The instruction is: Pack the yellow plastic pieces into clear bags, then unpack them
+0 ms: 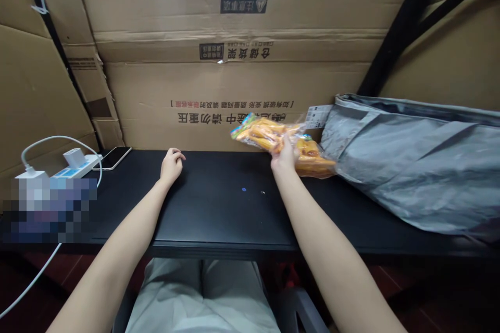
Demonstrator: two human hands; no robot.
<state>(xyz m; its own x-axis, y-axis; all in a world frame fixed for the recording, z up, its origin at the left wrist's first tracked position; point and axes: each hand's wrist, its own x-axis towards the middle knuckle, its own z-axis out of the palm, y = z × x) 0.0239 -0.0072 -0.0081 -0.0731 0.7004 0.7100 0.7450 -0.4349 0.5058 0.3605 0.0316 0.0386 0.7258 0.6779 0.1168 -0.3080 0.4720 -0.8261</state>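
Note:
In the head view, my right hand (286, 154) grips a clear plastic packet (260, 132) of orange, stick-like pieces, held above the dark tabletop (219, 208). A green and blue label shows at the packet's left end; motion blurs it a little. Behind and to the right of that hand lies another similar orange packet (316, 161), partly hidden by the hand and touching the grey bag (414, 166). My left hand (172, 165) rests on the tabletop near its back edge, fingers curled loosely inward, with nothing visible in them.
A phone (113, 158) lies at the back left, beside a white power strip (80, 165) with plugs and a looping white cable (58, 138). Cardboard (234, 83) walls the back and sides. A small blue speck (244, 189) is on the tabletop.

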